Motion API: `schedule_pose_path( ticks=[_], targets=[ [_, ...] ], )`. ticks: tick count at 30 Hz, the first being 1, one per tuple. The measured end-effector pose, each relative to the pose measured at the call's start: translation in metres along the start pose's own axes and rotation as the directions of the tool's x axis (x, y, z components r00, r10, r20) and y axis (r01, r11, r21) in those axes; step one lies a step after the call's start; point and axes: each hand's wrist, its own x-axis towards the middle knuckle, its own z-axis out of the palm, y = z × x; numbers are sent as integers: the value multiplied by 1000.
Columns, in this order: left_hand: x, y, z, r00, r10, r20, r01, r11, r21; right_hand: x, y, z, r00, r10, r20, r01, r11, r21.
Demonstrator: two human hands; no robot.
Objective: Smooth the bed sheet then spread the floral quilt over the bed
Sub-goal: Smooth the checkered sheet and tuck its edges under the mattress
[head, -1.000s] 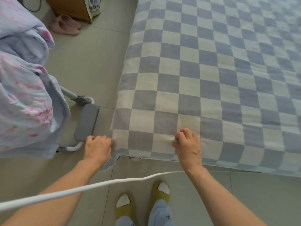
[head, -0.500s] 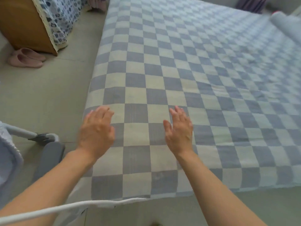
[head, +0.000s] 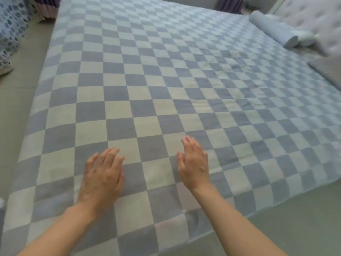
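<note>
Both hands, left (head: 103, 174) and right (head: 194, 166), lie flat with straight fingers, gripping nothing, on the checked bed sheet (head: 166, 80) near the bed's near edge, seemingly smoothing; next, fetching the unseen floral quilt.

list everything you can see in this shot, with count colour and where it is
bed sheet: one, blue-grey and cream checks, spread over the whole bed
rolled bolster: one, pale blue, far right end of the bed
patterned cloth: one, white with blue print, hanging at the far left beside the bed
purple fabric: two patches, at the top edge beyond the bed; too blurred to identify
grey pad: one, on the right edge of the bed
floor: grey-beige, left of the bed and at the near right
left hand: one, fingers straight, palm down over the sheet
right hand: one, fingers straight, palm down over the sheet
</note>
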Motion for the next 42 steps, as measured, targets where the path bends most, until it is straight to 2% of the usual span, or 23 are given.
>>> schedule_pose_path(
  ticks=[1,2,3,4,5,6,9,11,12,14,16,18,20,21,23,26,30,33,36,38,39,40,42],
  targets=[
    [15,15,10,999,41,-9,-41,999,-1,9,20,7,994,-33,108,39,998,-57],
    [29,32,21,998,57,-7,-57,998,-5,6,51,10,969,4,246,27,992,-120],
    [39,48,28,998,56,-1,-56,998,-18,-13,91,8,926,124,356,-53,978,-202],
    [47,64,36,999,54,9,-53,998,-32,-43,138,2,882,266,388,-157,944,-291],
    [55,80,44,998,52,22,-51,998,-42,-77,181,-11,847,414,332,-300,890,-343],
    [62,95,52,998,56,34,-55,997,-45,-100,212,-26,833,493,252,-383,842,-380],
    [87,149,86,984,117,135,-113,993,-33,-87,264,-53,821,571,11,-553,799,-234],
    [114,195,111,976,116,186,-115,993,-16,-28,268,-48,846,529,-72,-534,840,-94],
    [124,218,125,972,98,212,-97,995,-12,6,263,-47,889,454,-62,-456,890,-18],
    [127,250,148,962,72,262,-74,997,-1,48,248,-32,960,252,124,-258,966,34],
    [115,278,172,938,75,338,-90,995,30,46,291,-20,930,197,311,-177,980,-91],
    [94,283,175,929,31,368,-57,997,61,6,352,-22,887,394,240,-330,906,-265],
    [92,289,169,924,16,382,-40,998,55,-33,412,-52,753,631,188,-562,765,-315],
    [95,290,165,928,19,372,-39,998,45,-48,432,-64,714,671,203,-577,727,-373],
    [119,298,154,947,10,322,-19,999,27,-44,450,-83,671,703,236,-641,710,-290],
    [171,311,148,961,6,277,2,1000,-30,3,443,-96,759,637,133,-610,768,-196],
    [250,316,159,956,19,293,-30,999,33,93,403,-93,895,417,156,-420,907,-15],
    [308,326,176,954,-43,296,33,999,39,152,379,-69,938,273,214,-281,960,8],
    [355,329,210,923,-75,378,65,997,39,204,366,-39,950,111,292,-132,990,50],
    [367,335,230,885,-117,450,103,993,56,222,379,-19,902,-3,432,-37,996,85],
    [370,343,242,867,-113,485,95,994,63,224,398,-15,873,22,488,-52,997,48],
    [373,356,255,859,-93,504,59,995,83,223,427,-12,884,77,461,-75,997,-22],
    [378,388,281,867,-35,497,-16,995,98,204,504,-13,913,294,284,-245,950,-194]
  ],
)
